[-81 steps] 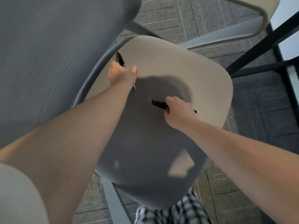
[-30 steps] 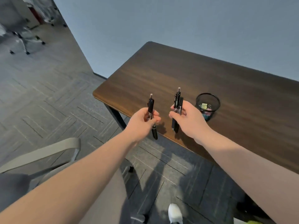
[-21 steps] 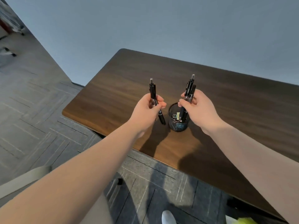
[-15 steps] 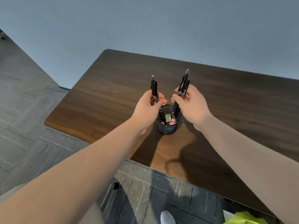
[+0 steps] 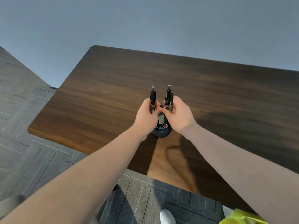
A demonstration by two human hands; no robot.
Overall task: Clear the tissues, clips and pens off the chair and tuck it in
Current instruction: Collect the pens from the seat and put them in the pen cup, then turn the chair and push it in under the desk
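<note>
My left hand (image 5: 146,118) is shut on one black pen (image 5: 152,98), held upright. My right hand (image 5: 178,116) grips a bundle of black pens (image 5: 168,97), also upright. Both hands hover close together right over a black mesh cup (image 5: 161,132) standing on the dark wooden desk (image 5: 113,88). The pens' lower ends reach down into the cup's mouth. Coloured binder clips (image 5: 161,120) lie inside the cup between my hands. Only a grey sliver of the chair (image 5: 9,206) shows at the bottom left.
A blue-grey wall (image 5: 145,21) runs behind the desk. Grey carpet tiles (image 5: 24,151) cover the floor left of and below the desk's front edge. A white shoe tip (image 5: 167,216) and something yellow-green (image 5: 239,218) sit at the bottom edge.
I turned from the chair seat to the desk carrying the pens. Both hands moved in over the cup, came closer together, and the pens sank lower into it.
</note>
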